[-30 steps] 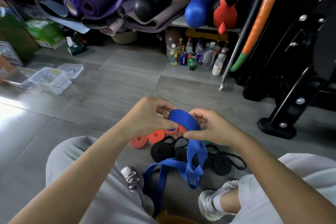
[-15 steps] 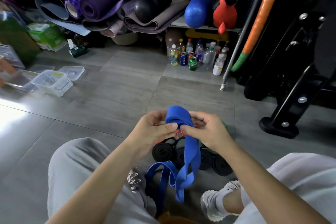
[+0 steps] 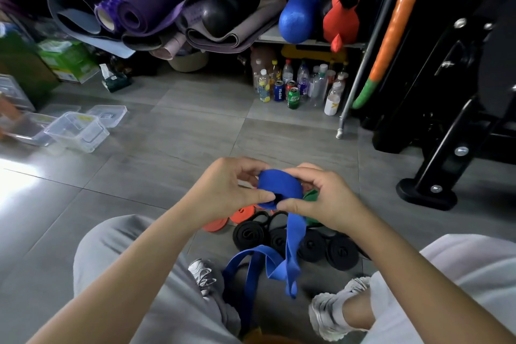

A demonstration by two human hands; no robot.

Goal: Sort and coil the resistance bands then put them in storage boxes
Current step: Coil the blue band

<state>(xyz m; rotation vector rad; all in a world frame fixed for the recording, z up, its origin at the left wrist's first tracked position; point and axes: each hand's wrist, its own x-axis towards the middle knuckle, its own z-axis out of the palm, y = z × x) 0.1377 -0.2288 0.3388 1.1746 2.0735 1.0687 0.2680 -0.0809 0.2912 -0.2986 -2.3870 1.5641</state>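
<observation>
Blue band (image 3: 279, 187) part-coiled, held between both hands above the floor. Left hand (image 3: 227, 190) pinches the roll's left edge, fingers curled; right hand (image 3: 321, 198) pinches the right edge likewise, so both are equally near. The loose tail hangs straight down from the roll toward the feet, and the next wrap likely draws it upward. Grey tiled floor (image 3: 167, 165); black coils (image 3: 250, 234) and orange coils (image 3: 216, 225) lie below the hands; green band (image 3: 311, 195) just beside the right hand; clear storage boxes (image 3: 75, 131) well apart, far left.
</observation>
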